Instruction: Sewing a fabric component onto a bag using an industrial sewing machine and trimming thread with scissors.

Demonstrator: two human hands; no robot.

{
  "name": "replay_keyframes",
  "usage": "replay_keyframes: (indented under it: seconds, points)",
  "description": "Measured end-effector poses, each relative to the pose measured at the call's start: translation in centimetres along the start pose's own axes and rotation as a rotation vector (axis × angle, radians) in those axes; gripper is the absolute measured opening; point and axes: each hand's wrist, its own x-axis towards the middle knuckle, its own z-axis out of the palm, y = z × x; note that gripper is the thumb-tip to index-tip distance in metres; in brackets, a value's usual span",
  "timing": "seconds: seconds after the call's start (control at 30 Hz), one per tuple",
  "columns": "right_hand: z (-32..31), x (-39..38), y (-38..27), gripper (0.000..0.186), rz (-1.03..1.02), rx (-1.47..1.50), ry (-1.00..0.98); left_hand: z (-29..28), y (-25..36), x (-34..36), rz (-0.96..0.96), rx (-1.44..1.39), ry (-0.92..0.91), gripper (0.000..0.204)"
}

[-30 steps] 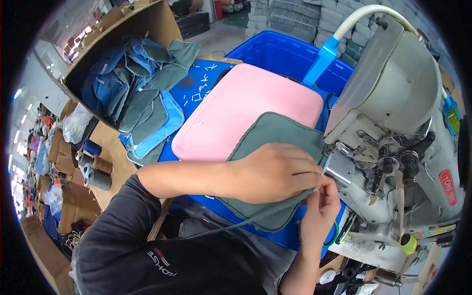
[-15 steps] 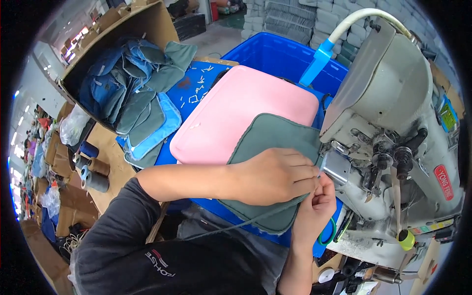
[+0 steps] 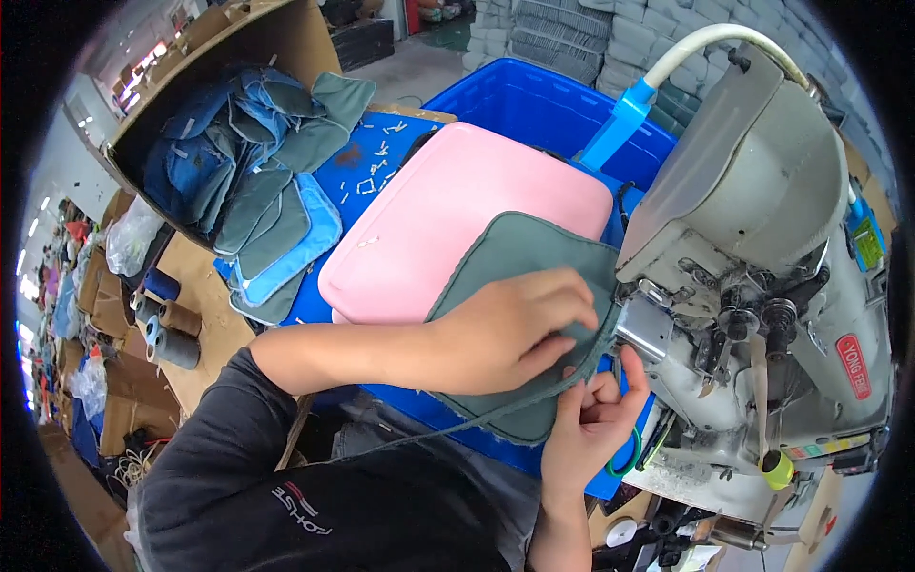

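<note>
A grey-green fabric panel [image 3: 496, 248] lies over a pink plastic board [image 3: 419, 219], its right edge beside the sewing machine's metal plate [image 3: 646, 324]. My left hand [image 3: 510, 334] is over the panel, open, with fingers loosely curved and thumb apart. Below it, my right hand [image 3: 596, 424] grips a grey-green strip [image 3: 510, 410] at the panel's lower right edge, thumb and curled fingers on it, index finger raised. The strip runs down-left toward my body. Green-handled scissors [image 3: 627, 456] lie just right of my right hand.
A cardboard box [image 3: 295, 29] of blue and grey-green pieces [image 3: 272, 205] stands upper left on the blue work surface [image 3: 353, 157]. Thread spools [image 3: 176, 348] stand at left. A blue tote [image 3: 519, 91] is behind the board. The machine [image 3: 743, 191] fills the right, below a white hose [image 3: 705, 43].
My left fingers have loosened and lifted from the panel's edge. My right hand has moved down and left along that edge, its index finger now raised.
</note>
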Motion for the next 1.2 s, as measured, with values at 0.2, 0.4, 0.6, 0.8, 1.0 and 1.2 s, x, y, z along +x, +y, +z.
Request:
replay_keyframes:
  seconds: [0.2, 0.4, 0.6, 0.8, 1.0, 1.2]
  points:
    - [-0.9, -0.4, -0.2, 0.04, -0.141, -0.4, -0.092, 0.4, 0.3, 1.9, -0.349, -0.182, -0.303, 0.02]
    - [-0.7, 0.0, -1.6, 0.032, -0.358, -0.722, -0.138, -0.8, 0.7, 3.0, -0.787, -0.725, -0.253, 0.018]
    - [-0.8, -0.1, -1.7, 0.033, -0.423, -0.847, -0.228, 0.3, 0.5, 2.3, -0.847, -0.715, -0.294, 0.022]
    - [-0.9, -0.7, -1.1, 0.034, -0.441, -0.733, -0.172, 0.7, 0.5, 2.1, -0.866, -0.72, -0.308, 0.026]
    - [-0.9, -2.7, 0.2, 0.043, -0.108, -0.345, -0.088, 1.1, 1.1, 1.8, -0.883, -0.73, -0.358, 0.023]
    - [-2.3, -3.1, -0.9, 0.044, -0.003, -0.349, -0.145, 1.2, 0.8, 1.5, -0.849, -0.752, -0.339, 0.019]
